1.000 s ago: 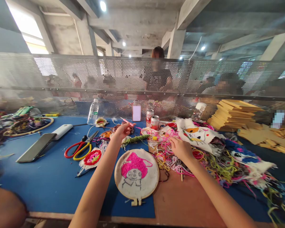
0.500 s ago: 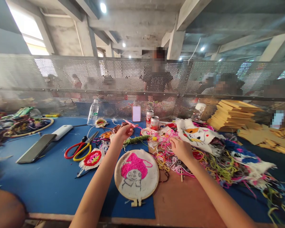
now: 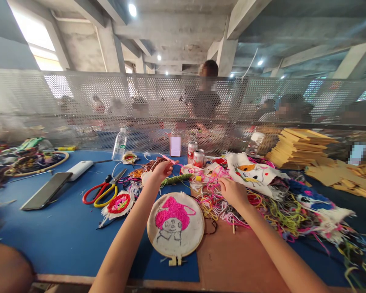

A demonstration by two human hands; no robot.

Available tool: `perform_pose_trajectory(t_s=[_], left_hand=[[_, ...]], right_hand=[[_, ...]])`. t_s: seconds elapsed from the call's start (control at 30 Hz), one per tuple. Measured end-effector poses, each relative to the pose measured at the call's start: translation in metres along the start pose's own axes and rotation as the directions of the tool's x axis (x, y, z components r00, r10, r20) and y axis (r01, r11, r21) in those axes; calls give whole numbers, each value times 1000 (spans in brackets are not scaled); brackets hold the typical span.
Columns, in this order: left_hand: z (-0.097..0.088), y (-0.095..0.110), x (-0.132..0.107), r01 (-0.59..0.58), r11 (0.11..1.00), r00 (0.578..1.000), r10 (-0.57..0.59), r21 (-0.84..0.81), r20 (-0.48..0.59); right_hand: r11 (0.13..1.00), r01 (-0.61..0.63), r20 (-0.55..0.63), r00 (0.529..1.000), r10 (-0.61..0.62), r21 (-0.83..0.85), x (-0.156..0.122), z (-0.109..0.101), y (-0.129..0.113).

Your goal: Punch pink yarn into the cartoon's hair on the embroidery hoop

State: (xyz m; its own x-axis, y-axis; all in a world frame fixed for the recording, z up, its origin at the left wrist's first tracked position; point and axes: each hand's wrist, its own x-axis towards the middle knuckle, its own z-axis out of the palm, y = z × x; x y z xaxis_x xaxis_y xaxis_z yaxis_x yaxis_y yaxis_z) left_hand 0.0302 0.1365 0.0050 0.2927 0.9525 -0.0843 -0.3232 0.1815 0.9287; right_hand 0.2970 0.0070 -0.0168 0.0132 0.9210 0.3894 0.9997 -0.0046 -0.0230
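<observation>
My left hand [image 3: 160, 169] is raised over the table behind the embroidery hoop [image 3: 175, 223] and pinches a thin pink punch needle [image 3: 169, 159], tip pointing right. My right hand [image 3: 233, 191] rests, fingers curled, in a tangle of pink and yellow yarn [image 3: 215, 197] and grips strands of it. The hoop lies flat between my arms and shows a pink-hatted figure on white cloth. A green yarn skein [image 3: 177, 178] lies just past the hoop.
Red-and-yellow scissors [image 3: 101, 190], a phone [image 3: 46, 190], a white power bank [image 3: 79, 169], a water bottle [image 3: 119, 144], two cans [image 3: 195, 154] and finished patches [image 3: 253, 172] crowd the blue table [image 3: 61, 232]. Cardboard stacks [image 3: 299, 147] sit far right. People sit behind a perforated screen [image 3: 140, 106].
My left hand with the needle drifted slightly right and up. My right hand stayed in the yarn. The standing person behind the screen shifted right.
</observation>
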Motion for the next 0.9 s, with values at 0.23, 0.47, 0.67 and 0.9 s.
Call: perform_pose_trajectory(t_s=[0.23, 0.47, 0.67, 0.9], left_hand=[[5, -9, 3, 41, 999, 995, -41, -2, -90], [17, -26, 2, 89, 995, 992, -86, 33, -96], [21, -32, 5, 103, 993, 989, -95, 61, -117], [19, -36, 5, 139, 989, 987, -134, 53, -85]], right_hand=[[1000, 17, 19, 1000, -17, -2, -3, 0, -2], [995, 86, 39, 995, -88, 53, -12, 7, -18], [992, 80, 39, 996, -84, 101, -15, 10, -17], [988, 55, 20, 998, -58, 142, -15, 6, -12]])
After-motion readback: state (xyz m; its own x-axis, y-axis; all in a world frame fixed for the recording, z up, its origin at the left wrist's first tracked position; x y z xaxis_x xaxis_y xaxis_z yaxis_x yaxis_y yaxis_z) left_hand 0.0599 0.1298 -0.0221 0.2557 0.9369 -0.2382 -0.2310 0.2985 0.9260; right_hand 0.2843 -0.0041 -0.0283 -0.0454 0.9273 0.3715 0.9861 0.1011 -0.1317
